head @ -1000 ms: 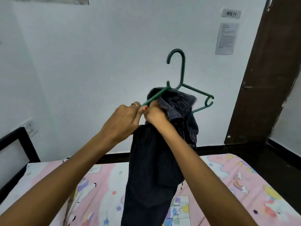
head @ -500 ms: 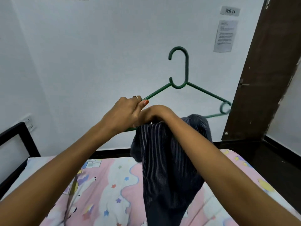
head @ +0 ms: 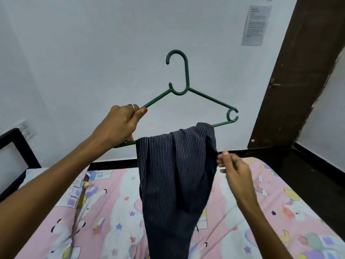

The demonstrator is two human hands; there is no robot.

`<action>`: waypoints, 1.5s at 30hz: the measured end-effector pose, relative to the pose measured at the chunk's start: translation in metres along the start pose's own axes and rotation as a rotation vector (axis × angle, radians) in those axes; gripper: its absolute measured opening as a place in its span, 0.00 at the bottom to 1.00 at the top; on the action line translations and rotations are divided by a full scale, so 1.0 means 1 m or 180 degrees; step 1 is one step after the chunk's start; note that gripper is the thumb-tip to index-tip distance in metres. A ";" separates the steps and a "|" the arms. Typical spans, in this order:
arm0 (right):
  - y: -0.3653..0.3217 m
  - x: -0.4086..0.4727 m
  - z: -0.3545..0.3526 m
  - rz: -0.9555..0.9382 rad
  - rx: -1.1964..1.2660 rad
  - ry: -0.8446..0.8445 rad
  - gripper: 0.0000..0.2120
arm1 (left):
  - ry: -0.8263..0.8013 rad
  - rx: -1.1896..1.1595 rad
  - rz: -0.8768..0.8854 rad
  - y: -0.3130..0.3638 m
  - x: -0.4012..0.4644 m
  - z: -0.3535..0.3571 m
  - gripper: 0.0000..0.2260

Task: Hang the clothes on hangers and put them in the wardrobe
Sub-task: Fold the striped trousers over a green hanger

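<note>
A green plastic hanger [head: 186, 75] is held up in front of the white wall, hook upward. My left hand [head: 119, 124] grips its left end, fingers curled round the sloping arm and the bottom bar. A dark navy pinstriped garment [head: 173, 174] is draped over the bottom bar and hangs down toward the bed. My right hand [head: 233, 169] is at the garment's right edge, its fingertips pinching the cloth there. No wardrobe is in view.
Below lies a bed [head: 280, 202] with a pink cartoon-print sheet and a black frame [head: 11, 141] at the left. A dark brown door [head: 298, 81] stands at the right. A paper notice [head: 255, 25] hangs on the wall.
The garment went from bunched at the hanger's left arm to spread over the bottom bar. My right hand left the bar and moved down-right to the cloth's edge. The hanger now faces me squarely.
</note>
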State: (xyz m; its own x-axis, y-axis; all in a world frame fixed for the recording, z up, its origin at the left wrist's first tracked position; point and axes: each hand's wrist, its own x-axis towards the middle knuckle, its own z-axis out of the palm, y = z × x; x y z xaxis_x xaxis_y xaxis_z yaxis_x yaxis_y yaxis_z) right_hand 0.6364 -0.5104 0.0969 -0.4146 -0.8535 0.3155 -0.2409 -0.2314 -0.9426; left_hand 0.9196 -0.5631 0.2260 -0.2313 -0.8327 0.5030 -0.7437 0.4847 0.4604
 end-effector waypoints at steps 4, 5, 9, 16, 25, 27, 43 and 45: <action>-0.008 -0.004 0.016 0.0396 0.0433 -0.1151 0.21 | 0.0052 -0.0026 0.0000 0.005 0.004 0.000 0.19; -0.011 -0.002 0.019 0.0429 0.0489 -0.1281 0.21 | 0.0068 -0.0030 0.0002 0.006 0.005 0.000 0.19; -0.023 0.020 0.028 0.0297 0.0569 -0.0189 0.19 | 0.0102 -0.0022 -0.0002 0.010 0.007 0.000 0.20; -0.051 0.048 0.027 -0.0207 -0.1012 -0.0382 0.19 | 0.0227 -0.0027 0.0085 0.019 0.012 -0.001 0.19; -0.121 0.082 0.028 -0.0115 0.0632 -0.1127 0.12 | 0.0463 0.0734 0.0429 0.019 0.007 0.004 0.16; -0.118 0.100 0.023 0.0049 0.0449 -0.0582 0.12 | 0.0573 0.0802 0.0493 0.019 0.007 0.003 0.16; -0.068 -0.018 0.050 -0.1052 -0.2446 -0.0415 0.27 | 0.0453 0.0439 0.0161 0.065 0.017 0.031 0.20; -0.068 -0.009 0.053 -0.1222 -0.2323 -0.0259 0.18 | 0.0454 0.0388 0.0148 0.072 0.017 0.035 0.20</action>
State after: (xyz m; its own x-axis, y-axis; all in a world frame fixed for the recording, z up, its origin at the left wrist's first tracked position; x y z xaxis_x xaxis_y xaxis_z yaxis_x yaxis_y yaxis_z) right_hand 0.7026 -0.5118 0.1530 -0.1296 -0.8145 0.5656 -0.8734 -0.1763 -0.4540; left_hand 0.8404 -0.5518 0.2416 -0.1823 -0.7596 0.6243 -0.8067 0.4786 0.3466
